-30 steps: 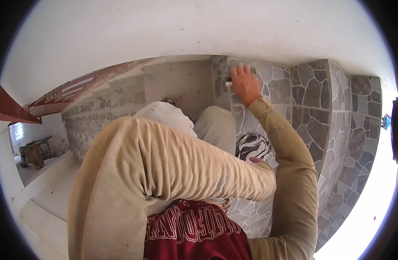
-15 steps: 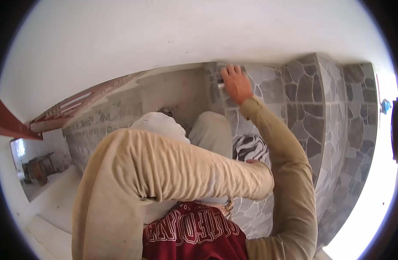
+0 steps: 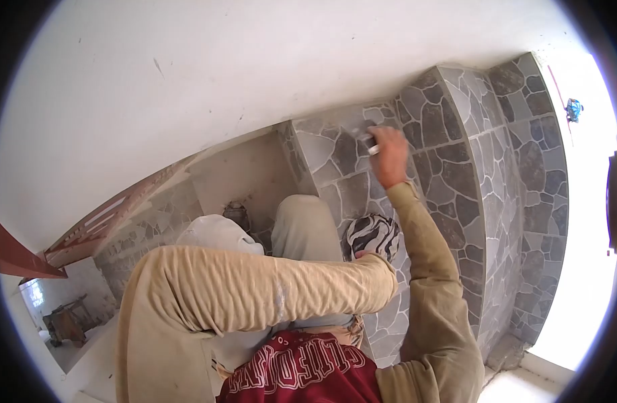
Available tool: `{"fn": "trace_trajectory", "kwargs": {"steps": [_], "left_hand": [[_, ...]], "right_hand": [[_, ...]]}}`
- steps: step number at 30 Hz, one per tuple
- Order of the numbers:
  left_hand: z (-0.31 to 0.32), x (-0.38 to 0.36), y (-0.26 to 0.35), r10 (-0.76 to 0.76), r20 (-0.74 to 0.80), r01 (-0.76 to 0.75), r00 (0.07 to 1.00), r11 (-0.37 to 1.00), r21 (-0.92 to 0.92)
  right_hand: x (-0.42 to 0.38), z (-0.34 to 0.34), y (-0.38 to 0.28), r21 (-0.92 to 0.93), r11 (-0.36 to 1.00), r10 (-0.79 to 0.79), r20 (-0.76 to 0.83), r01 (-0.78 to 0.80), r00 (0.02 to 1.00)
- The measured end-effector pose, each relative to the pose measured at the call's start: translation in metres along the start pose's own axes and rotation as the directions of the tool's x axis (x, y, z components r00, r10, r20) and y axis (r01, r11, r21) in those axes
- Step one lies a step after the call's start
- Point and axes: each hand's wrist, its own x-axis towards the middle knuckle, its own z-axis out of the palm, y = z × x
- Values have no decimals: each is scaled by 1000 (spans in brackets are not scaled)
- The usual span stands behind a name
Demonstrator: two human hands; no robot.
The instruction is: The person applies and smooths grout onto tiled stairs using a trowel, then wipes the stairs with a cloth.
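My right hand point(image 3: 390, 158) is closed around a small flat tool point(image 3: 371, 138) with a dark grip. Its front end is smeared by motion over the stone-patterned tiled step point(image 3: 349, 158), close to the white wall. Across my body lies my left arm, with my left hand point(image 3: 363, 254) at the near edge of a rounded black-and-white striped thing point(image 3: 373, 235). Only a bit of that hand shows past the cuff; the other fingers are hidden. It seems to grip the striped thing, whose kind I cannot make out.
More tiled steps point(image 3: 449, 181) rise at the right. A white wall point(image 3: 255, 60) runs along the far side. At left are a reddish railing point(image 3: 120, 215) and a wooden bench-like piece point(image 3: 66, 321) in another space. Something blue point(image 3: 574, 109) is by the bright opening.
My right hand has moved along the tile away from the left edge of the step, tool now visible in it. The view has shifted and turned; my left hand stays at the striped thing.
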Motion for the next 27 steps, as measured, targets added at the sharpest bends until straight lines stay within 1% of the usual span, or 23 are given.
{"fn": "trace_trajectory", "kwargs": {"steps": [1,2,3,4,5,6,7,8,9,10,11,12,13,15,17,18,19,21,22,23,25,26,27], "left_hand": [[32,13,-56,571,-219,-599,791,796,-89],[49,18,-87,864,-434,-962,254,271,-25],[36,23,-56,868,-428,-962,251,272,-14],[18,24,-27,841,-350,-899,412,438,-5],[7,27,-4,777,-275,-804,567,594,21],[51,-17,-148,850,-380,-908,365,415,56],[56,-17,-145,852,-371,-903,369,423,73],[63,-14,-130,846,-429,-925,318,376,56],[70,-9,-116,834,-483,-944,266,327,43],[73,-5,-110,817,-535,-962,214,272,30],[74,-6,-111,827,-518,-960,218,278,40],[75,-12,-114,828,-494,-951,265,310,10],[73,-17,-120,824,-472,-938,313,346,-19],[73,-18,-135,838,-454,-934,303,356,34],[74,-14,-146,819,-545,-939,182,309,150],[73,-18,-152,817,-548,-939,181,310,152],[71,-22,-157,816,-535,-926,218,347,151],[67,-22,-163,804,-533,-911,264,390,137],[63,-21,-161,830,-497,-924,256,361,127],[62,-22,-153,859,-452,-939,240,323,116],[63,2,-81,881,-402,-941,248,318,117],[62,19,-38,895,-365,-939,257,321,127],[61,11,-62,906,-329,-936,267,325,137]], "right_hand": [[2,-8,0,78,994,82,-101,-75,991],[2,-14,-3,80,993,94,-99,-86,991],[1,-24,-4,398,847,376,18,-352,926],[0,-31,-3,629,541,576,206,-558,791],[-4,-25,4,628,541,591,189,-559,784],[-11,-4,15,708,176,711,389,-684,585],[-19,18,26,685,-220,710,601,-694,368],[-23,38,37,614,-184,736,604,-768,306],[-26,65,47,630,-194,744,594,-752,306],[-28,95,55,760,-163,837,444,-629,320],[-25,112,59,860,-111,911,288,-498,294],[-16,118,64,863,-122,918,287,-491,275],[0,121,69,836,-100,942,254,-540,219],[20,118,69,805,-81,963,215,-587,162],[35,117,66,631,26,985,117,-776,128],[33,116,55,627,160,979,-5,-762,202],[32,119,58,628,170,978,-12,-759,209],[23,137,68,632,433,900,-265,-643,347],[21,131,75,745,246,956,-80,-620,283],[20,126,73,743,238,956,-66,-626,286],[18,120,71,500,272,925,98,-822,366],[14,126,56,586,293,931,3,-755,364],[6,126,55,586,298,931,-3,-753,366]]}}
